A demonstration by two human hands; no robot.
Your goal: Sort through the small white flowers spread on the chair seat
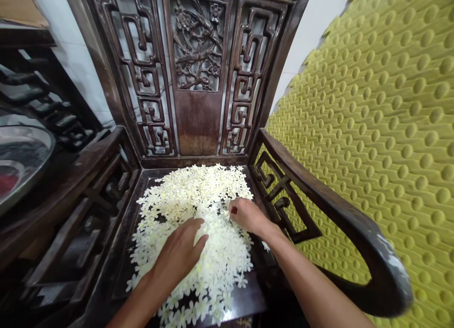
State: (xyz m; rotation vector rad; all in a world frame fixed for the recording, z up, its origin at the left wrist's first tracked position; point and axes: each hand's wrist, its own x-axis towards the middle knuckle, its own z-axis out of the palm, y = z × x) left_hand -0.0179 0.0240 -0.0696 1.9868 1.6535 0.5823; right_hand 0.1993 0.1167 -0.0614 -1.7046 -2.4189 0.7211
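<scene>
A thick layer of small white flowers point(191, 195) covers the seat of a dark carved wooden chair point(198, 115). My left hand point(180, 252) lies flat on the near middle of the flower pile, fingers stretched forward and together. My right hand point(246, 214) rests on the pile's right side, fingers curled down into the flowers. Whether it grips any is hidden.
The chair's right armrest point(329, 200) curves close by my right forearm. A yellow bumpy foam sheet point(383, 129) stands to the right. A metal basin point(21, 162) sits at the left, beside another dark wooden chair point(42, 91). White tiled wall lies behind.
</scene>
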